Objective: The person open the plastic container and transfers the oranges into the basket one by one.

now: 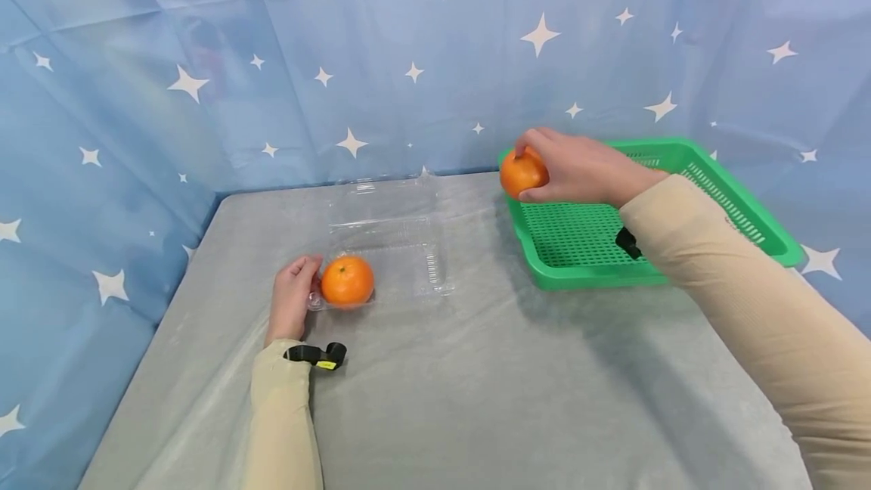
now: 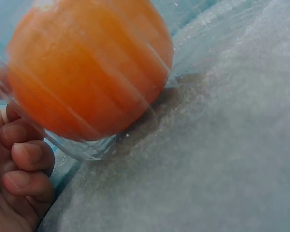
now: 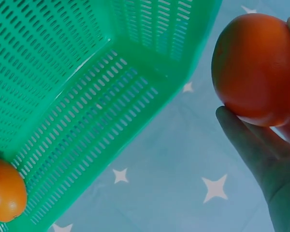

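My right hand [image 1: 578,166] grips an orange [image 1: 523,173] between thumb and fingers, raised at the left end of the green basket [image 1: 547,276]. In the right wrist view that orange [image 3: 258,70] is beside the basket's wall. A clear plastic clamshell box [image 1: 408,278] lies with its lid folded back on the table. Another orange [image 1: 348,281] sits in the box's left end. At that end my left hand [image 1: 292,297] pinches the rim, its fingers [image 2: 31,154] curled in the left wrist view, right beside the orange [image 2: 89,67] seen through the plastic.
One more orange [image 3: 7,190] lies in the basket, mostly hidden by my right arm in the head view. A grey cloth covers the table [image 1: 476,399]. Close behind it hangs a blue curtain [image 1: 435,104] with white stars, which also runs along the left side.
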`<control>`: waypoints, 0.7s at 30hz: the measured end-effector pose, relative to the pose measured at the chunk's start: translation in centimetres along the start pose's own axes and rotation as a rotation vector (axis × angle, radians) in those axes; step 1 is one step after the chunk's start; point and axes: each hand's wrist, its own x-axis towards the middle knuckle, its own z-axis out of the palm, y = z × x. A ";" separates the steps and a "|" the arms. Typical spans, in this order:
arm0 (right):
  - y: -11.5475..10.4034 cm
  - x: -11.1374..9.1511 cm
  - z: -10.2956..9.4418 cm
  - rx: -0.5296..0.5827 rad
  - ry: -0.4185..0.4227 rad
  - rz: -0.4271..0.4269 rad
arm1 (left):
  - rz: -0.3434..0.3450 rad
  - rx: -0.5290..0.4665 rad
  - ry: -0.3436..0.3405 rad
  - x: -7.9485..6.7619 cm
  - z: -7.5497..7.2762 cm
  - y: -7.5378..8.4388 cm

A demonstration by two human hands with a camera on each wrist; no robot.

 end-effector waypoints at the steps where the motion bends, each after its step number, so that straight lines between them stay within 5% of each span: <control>1: 0.1 0.0 0.0 0.003 -0.001 0.005 | 0.001 0.003 0.002 0.0 -0.1 0.0; 21: 3.3 -0.1 1.1 0.039 -0.082 0.081 | 0.011 -0.010 -0.001 -0.2 -0.1 0.0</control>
